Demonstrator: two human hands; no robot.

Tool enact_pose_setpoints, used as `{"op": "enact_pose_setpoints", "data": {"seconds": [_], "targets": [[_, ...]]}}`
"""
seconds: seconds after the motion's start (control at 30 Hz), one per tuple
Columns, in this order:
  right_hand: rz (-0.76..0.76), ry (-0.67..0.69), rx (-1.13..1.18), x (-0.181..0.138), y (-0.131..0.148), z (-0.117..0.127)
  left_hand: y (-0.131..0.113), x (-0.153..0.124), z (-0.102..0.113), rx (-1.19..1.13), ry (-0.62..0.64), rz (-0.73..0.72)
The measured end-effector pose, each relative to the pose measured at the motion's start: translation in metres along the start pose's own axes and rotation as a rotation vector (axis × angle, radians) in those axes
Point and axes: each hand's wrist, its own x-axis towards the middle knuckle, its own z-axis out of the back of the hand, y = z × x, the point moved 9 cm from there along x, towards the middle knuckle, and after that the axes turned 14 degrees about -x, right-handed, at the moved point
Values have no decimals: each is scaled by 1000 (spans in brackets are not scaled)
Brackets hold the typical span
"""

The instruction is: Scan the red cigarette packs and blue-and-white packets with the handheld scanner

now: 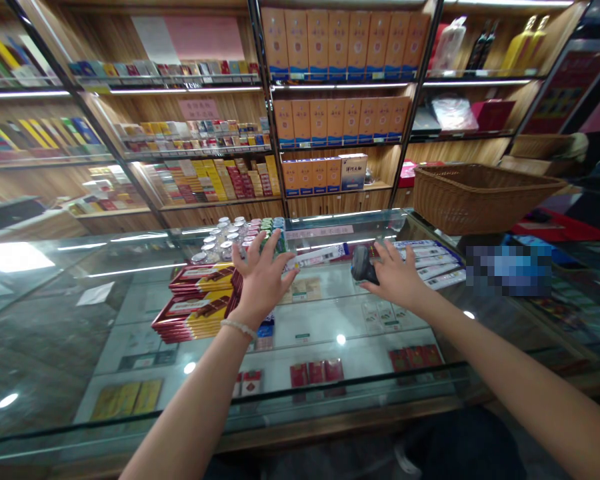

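Small dark handheld scanner-like device (363, 264): rounded plastic body, lying on the glass counter top at 1 o'clock from centre, partly covered at its right side. Stack of flat red-and-yellow rectangular cartons (197, 301): several layers, slightly fanned, lying flat on the glass at 9 o'clock of the device, well apart from it, long edges running left-right.
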Motion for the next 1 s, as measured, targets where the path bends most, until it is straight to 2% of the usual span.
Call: {"op": "enact_pose_setpoints", "data": {"seconds": [0.27,0.43,0.57,0.73,0.9,1.0], "targets": [[-50,6,16,7,4,5,1,0,1,-7,-17,-7],[-67,3,120,11,4,-5,2,-1,1,4,-16,8],[-145,-15,229,11,-8,3,3,0,3,17,-25,8],[-209,-77,430,9,-24,26,8,0,8,25,-67,19],[-103,-154,725,4,-19,41,14,0,11,37,-90,62],[-69,-101,920,-4,-10,39,15,0,13,46,-112,74]]}}
